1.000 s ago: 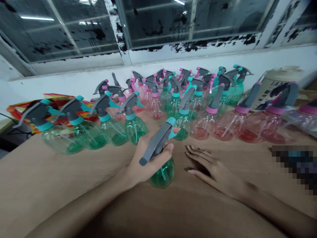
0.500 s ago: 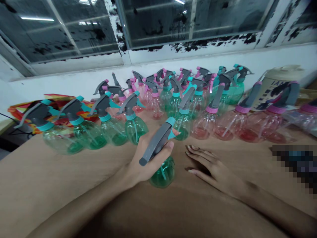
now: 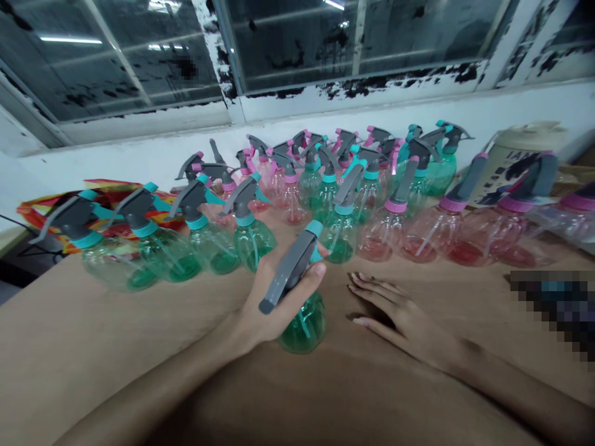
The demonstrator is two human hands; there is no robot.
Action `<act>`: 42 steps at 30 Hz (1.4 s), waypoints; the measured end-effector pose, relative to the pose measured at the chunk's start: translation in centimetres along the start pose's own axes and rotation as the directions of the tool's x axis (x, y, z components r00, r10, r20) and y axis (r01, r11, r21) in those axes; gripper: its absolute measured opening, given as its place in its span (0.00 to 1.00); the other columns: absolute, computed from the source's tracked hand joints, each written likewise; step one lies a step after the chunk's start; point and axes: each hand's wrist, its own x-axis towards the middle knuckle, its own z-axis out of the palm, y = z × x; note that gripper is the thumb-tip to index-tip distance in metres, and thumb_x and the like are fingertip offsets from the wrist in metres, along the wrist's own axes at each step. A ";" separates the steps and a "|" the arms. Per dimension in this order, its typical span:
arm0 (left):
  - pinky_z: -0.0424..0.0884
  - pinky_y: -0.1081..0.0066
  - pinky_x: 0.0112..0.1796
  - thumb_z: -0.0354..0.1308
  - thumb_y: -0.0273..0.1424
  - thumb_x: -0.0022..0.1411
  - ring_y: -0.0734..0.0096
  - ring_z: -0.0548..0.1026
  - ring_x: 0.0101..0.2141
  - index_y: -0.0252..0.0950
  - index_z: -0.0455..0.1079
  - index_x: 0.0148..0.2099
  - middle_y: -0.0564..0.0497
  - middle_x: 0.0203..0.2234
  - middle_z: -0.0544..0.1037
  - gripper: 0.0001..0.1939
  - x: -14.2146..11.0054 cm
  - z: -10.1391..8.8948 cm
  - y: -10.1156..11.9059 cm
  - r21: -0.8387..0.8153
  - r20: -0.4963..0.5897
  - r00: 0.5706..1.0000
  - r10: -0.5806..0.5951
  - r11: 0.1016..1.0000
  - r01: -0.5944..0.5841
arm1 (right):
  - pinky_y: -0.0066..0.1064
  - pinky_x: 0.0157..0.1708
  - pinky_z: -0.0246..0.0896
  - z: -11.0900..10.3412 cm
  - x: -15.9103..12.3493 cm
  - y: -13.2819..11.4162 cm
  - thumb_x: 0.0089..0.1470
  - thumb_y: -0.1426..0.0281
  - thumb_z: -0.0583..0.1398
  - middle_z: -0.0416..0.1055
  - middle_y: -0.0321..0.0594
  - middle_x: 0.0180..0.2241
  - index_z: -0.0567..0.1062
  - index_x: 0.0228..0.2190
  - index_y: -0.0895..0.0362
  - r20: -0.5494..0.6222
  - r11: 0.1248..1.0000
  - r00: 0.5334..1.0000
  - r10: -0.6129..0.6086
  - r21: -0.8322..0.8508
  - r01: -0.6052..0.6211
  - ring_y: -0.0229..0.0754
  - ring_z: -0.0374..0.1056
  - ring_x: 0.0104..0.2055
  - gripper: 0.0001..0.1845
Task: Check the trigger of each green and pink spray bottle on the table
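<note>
My left hand [image 3: 274,297] is wrapped round the neck of a green spray bottle [image 3: 304,328] with a grey and teal trigger head; its collar is hidden by the fingers. The bottle's base is close to the table top, and I cannot tell whether it touches. To its right my right hand [image 3: 393,310] lies palm down on the table, fingers stretched out and holding nothing. Just beyond the hands stand a green spray bottle [image 3: 341,238] with a teal collar and a pink spray bottle [image 3: 379,238] with a pink collar.
Several green spray bottles [image 3: 216,248] line the left, and several pink ones [image 3: 425,238] the right. More bottles crowd behind, before the white wall. A cream container [image 3: 506,155] stands at the back right, red-yellow packaging [image 3: 116,186] at the left. A blurred-out dark object [image 3: 558,303] lies right.
My left hand and the bottle in it have shifted very slightly to the left in the picture. My right hand stays in place.
</note>
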 end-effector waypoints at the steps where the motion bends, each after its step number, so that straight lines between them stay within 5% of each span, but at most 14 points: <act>1: 0.67 0.70 0.27 0.52 0.34 0.60 0.72 0.67 0.23 0.41 0.67 0.43 0.55 0.23 0.69 0.08 -0.1 0.1 -0.1 -0.007 -0.005 1.000 -0.009 1.000 0.009 | 0.49 0.58 0.55 0.0 0.0 0.0 0.59 0.59 0.53 0.61 0.42 0.59 0.59 0.59 0.52 -0.004 1.000 1.000 -0.001 0.006 0.001 0.48 0.54 0.62 0.28; 21: 0.71 0.69 0.31 0.55 0.31 0.59 0.69 0.75 0.28 0.43 0.68 0.50 0.52 0.31 0.76 0.15 -0.6 0.8 -1.7 0.035 -0.022 1.000 -0.010 0.999 0.011 | 0.50 0.58 0.53 0.3 -0.2 0.2 0.59 0.59 0.53 0.58 0.40 0.60 0.56 0.60 0.50 0.015 1.000 1.000 0.013 -0.015 -0.012 0.47 0.54 0.62 0.29; 33: 0.73 0.66 0.33 0.53 0.27 0.51 0.67 0.76 0.28 0.40 0.69 0.31 0.52 0.28 0.76 0.05 -0.5 0.5 -0.8 0.015 -0.076 0.997 -0.021 1.000 0.023 | 0.50 0.58 0.53 0.2 -0.2 0.3 0.60 0.59 0.53 0.58 0.39 0.61 0.55 0.60 0.50 0.015 1.000 1.000 0.009 -0.016 -0.009 0.47 0.53 0.62 0.29; 42: 0.74 0.66 0.37 0.53 0.27 0.53 0.68 0.76 0.31 0.41 0.69 0.36 0.53 0.30 0.76 0.08 -0.5 0.4 -0.6 -0.072 -0.029 0.999 -0.046 0.996 0.044 | 0.50 0.58 0.54 0.3 -0.2 0.3 0.59 0.59 0.53 0.58 0.40 0.60 0.56 0.60 0.50 -0.002 1.000 1.000 0.003 -0.017 -0.003 0.48 0.53 0.62 0.29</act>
